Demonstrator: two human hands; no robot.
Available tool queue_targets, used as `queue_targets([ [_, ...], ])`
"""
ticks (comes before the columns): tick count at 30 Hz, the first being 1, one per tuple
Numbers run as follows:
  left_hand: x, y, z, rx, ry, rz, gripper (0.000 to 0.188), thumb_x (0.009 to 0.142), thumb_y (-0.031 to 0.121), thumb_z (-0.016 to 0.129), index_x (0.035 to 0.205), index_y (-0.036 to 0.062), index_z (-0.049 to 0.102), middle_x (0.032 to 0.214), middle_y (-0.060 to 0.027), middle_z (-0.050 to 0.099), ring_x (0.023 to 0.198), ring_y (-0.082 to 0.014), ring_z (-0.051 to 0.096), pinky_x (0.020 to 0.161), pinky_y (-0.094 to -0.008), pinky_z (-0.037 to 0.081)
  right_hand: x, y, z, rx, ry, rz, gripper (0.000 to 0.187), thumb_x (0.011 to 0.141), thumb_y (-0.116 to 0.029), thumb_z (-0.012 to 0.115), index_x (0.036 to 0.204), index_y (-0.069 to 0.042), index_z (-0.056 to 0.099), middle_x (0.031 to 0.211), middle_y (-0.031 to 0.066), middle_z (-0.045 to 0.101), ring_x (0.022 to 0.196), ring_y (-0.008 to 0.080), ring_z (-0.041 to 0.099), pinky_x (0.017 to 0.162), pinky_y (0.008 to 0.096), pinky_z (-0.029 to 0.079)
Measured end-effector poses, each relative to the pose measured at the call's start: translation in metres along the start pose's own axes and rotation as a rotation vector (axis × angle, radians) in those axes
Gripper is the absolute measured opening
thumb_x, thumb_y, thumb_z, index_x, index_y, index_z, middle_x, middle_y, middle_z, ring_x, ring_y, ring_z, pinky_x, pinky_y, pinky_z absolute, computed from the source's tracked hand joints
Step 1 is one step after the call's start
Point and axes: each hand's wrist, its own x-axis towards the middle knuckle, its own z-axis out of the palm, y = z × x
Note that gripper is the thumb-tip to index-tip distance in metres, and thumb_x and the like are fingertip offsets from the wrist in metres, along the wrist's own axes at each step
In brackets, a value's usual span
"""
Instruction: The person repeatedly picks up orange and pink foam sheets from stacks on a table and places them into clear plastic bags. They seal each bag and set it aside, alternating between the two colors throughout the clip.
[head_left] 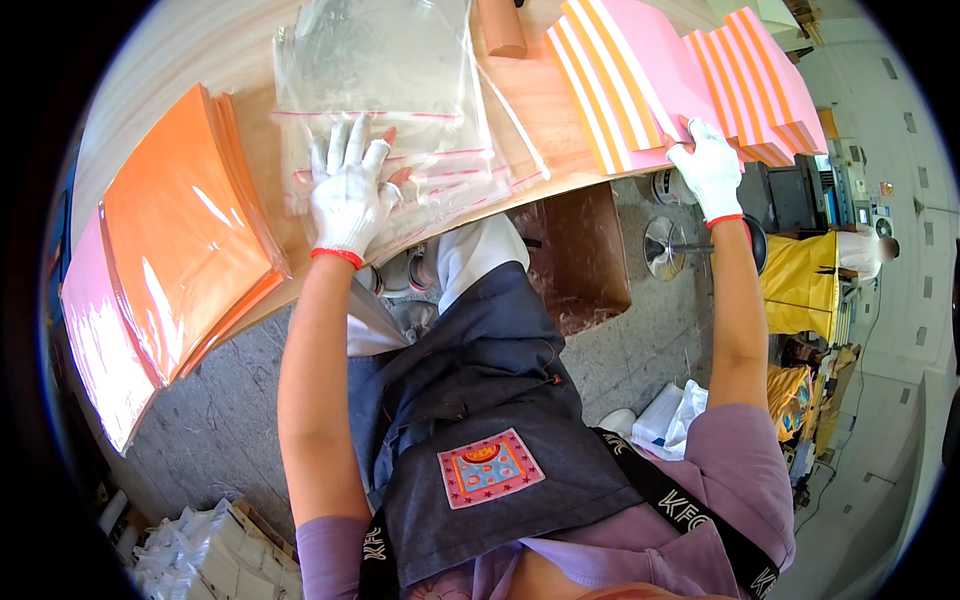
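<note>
My left hand [350, 190], in a white glove with bare thumb and index tips, lies flat with its fingers spread. It rests on a pile of clear plastic bags [390, 75] with pink-red strips along their openings. My right hand [708, 170], gloved the same way, is at the near edge of a layered stack of pink, orange and white sheets [650, 70]. Its bare thumb and index tips are at the stack's corner, fingers bent around it; the other fingertips are partly hidden. A second, fanned stack of pink and orange sheets [755, 85] lies just right of it.
Orange sheets in clear wrapping [185, 230] and a shiny pink pack [105, 320] lie at the table's left. A brown cylinder [502, 28] lies at the back. Below the table are a brown box [575, 260] and a round-based stool [665, 248]. Another person [858, 252] is far right.
</note>
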Motion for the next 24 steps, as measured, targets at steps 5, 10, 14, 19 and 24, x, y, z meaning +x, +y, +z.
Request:
queue_targets([
  [5, 0.001, 0.0, 0.001, 0.015, 0.006, 0.011, 0.053, 0.075, 0.027, 0.064, 0.125, 0.0178, 0.051, 0.144, -0.0096, 0.036, 0.134, -0.0318, 0.03, 0.11, -0.0487, 0.02, -0.001, 0.0, -0.004, 0.06, 0.001, -0.033, 0.05, 0.076, -0.04, 0.064, 0.112, -0.007, 0.058, 0.103, 0.0137, 0.062, 0.097, 0.0301, 0.059, 0.082, 0.0396, 0.047],
  [10, 0.004, -0.006, 0.0, -0.163, 0.067, 0.041, 0.041, 0.073, 0.025, 0.066, 0.112, 0.0128, 0.057, 0.134, -0.0124, 0.046, 0.127, -0.0314, 0.039, 0.106, -0.0494, 0.026, 0.002, 0.009, -0.003, 0.042, -0.013, -0.08, 0.05, 0.072, -0.038, 0.065, 0.11, -0.007, 0.058, 0.098, 0.0139, 0.062, 0.093, 0.0304, 0.06, 0.08, 0.0398, 0.047],
  [14, 0.023, 0.07, -0.105, -0.361, -0.057, 0.176, 0.044, 0.078, 0.028, 0.066, 0.117, 0.0121, 0.056, 0.12, -0.01, 0.058, 0.114, -0.0291, 0.051, 0.095, -0.0374, 0.041, -0.003, 0.011, 0.002, 0.033, 0.009, -0.114, 0.049, 0.072, -0.038, 0.064, 0.109, -0.006, 0.057, 0.096, 0.0131, 0.062, 0.091, 0.03, 0.06, 0.077, 0.0403, 0.048],
  [19, 0.077, 0.162, -0.094, -0.441, 0.16, 0.556, 0.045, 0.078, 0.027, 0.065, 0.117, 0.01, 0.053, 0.124, -0.0139, 0.053, 0.119, -0.031, 0.046, 0.101, -0.04, 0.036, 0.003, 0.013, -0.003, 0.032, 0.045, -0.182, 0.04, 0.072, -0.029, 0.063, 0.107, -0.011, 0.058, 0.084, 0.0085, 0.064, 0.077, 0.0263, 0.063, 0.066, 0.0382, 0.049],
  [24, 0.148, 0.242, -0.021, -0.316, 0.283, 0.575, 0.05, 0.074, 0.024, 0.066, 0.119, 0.0121, 0.049, 0.13, -0.0116, 0.048, 0.128, -0.0281, 0.038, 0.109, -0.0416, 0.029, 0.014, 0.019, -0.003, -0.034, -0.058, -0.19, 0.039, 0.078, -0.04, 0.056, 0.1, -0.008, 0.055, 0.085, 0.011, 0.064, 0.078, 0.0284, 0.064, 0.069, 0.0397, 0.052],
])
